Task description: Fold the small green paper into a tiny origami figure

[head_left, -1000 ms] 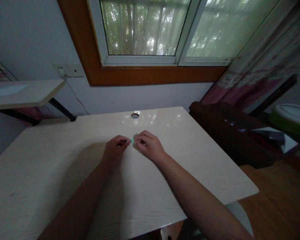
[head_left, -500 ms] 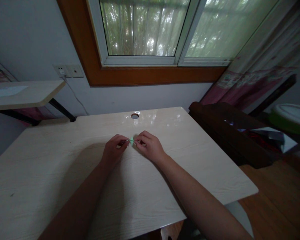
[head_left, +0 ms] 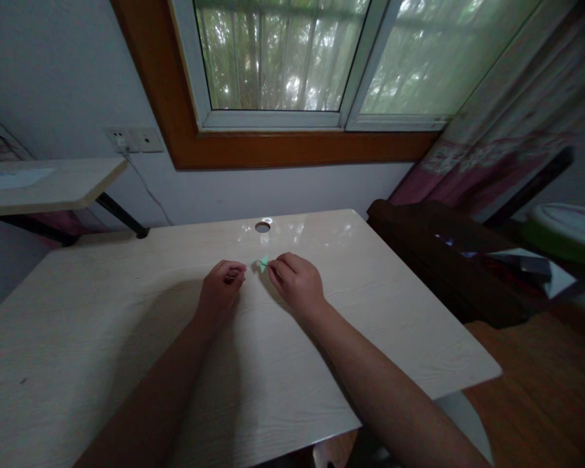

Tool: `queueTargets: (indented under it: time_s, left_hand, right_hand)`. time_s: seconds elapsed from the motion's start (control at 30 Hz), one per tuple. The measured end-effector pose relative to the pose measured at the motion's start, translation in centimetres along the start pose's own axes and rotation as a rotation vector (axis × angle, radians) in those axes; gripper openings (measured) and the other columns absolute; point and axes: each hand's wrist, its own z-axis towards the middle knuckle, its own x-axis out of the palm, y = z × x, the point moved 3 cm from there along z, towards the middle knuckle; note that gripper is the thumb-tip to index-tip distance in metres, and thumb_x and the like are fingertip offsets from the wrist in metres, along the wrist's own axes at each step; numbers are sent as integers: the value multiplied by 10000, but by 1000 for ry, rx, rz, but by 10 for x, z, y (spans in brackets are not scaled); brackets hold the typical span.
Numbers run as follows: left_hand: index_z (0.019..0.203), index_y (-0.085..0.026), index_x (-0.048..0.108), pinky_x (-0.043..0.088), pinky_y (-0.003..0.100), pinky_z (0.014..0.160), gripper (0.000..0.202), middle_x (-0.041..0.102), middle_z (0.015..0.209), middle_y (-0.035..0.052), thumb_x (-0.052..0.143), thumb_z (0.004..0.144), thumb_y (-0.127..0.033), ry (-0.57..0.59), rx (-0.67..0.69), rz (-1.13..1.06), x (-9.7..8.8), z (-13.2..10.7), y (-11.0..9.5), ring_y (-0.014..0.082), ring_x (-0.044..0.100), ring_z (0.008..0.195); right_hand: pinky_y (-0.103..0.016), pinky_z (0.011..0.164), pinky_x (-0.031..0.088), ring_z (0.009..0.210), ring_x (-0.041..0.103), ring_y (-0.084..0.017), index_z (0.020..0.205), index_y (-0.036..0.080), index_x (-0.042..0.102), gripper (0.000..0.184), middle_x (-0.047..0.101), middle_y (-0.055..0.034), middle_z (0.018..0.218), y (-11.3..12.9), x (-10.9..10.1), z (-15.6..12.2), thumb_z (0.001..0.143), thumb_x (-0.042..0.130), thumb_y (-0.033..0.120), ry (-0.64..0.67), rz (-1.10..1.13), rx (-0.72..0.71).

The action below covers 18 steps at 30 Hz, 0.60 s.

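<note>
A small pale green piece (head_left: pixel 264 262), pointed like a leaf or folded paper, is pinched at its right side by my right hand (head_left: pixel 296 279). A short dark, thin bit sticks out from its left side. Just left of it, my left hand (head_left: pixel 220 286) is closed with fingertips together. A thin pale line shows across its fingers, too fine to name. A narrow gap separates the left fingertips from the green piece. Both hands are over the far middle of the light wood-grain desk (head_left: pixel 292 364).
A round cable hole (head_left: pixel 262 227) lies beyond my hands. A raised shelf (head_left: pixel 49 185) on black legs stands at the left. Behind the desk are a wall socket (head_left: pixel 134 139) and window (head_left: pixel 277 58). Dark furniture (head_left: pixel 419 240) stands at the right, a grey seat (head_left: pixel 468 422) below.
My left hand has come off the green piece and drawn slightly left. My right hand has moved the piece a little to the right and away from me.
</note>
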Motion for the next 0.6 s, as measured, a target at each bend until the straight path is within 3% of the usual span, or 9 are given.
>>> queueTargets:
  time_s: [0.27, 0.6]
  left_hand:
    - [922, -191, 669, 522, 269, 685, 135, 681, 918, 48, 586, 835, -252, 6, -7, 9, 0, 0, -1, 172, 659, 787]
    - [928, -186, 662, 526, 280, 688, 155, 691, 858, 42, 574, 849, -285, 11, -55, -59, 0, 2, 2, 175, 672, 762]
  right_hand:
    - [-284, 703, 403, 789, 578, -171, 941, 183, 698, 197, 648, -75, 862, -4, -1, 0, 963, 519, 261, -20, -7, 40]
    - [-294, 756, 460, 819, 589, -178, 934, 184, 705, 132, 647, -70, 876, -18, 10, -3, 916, 581, 224, 33, 306, 52]
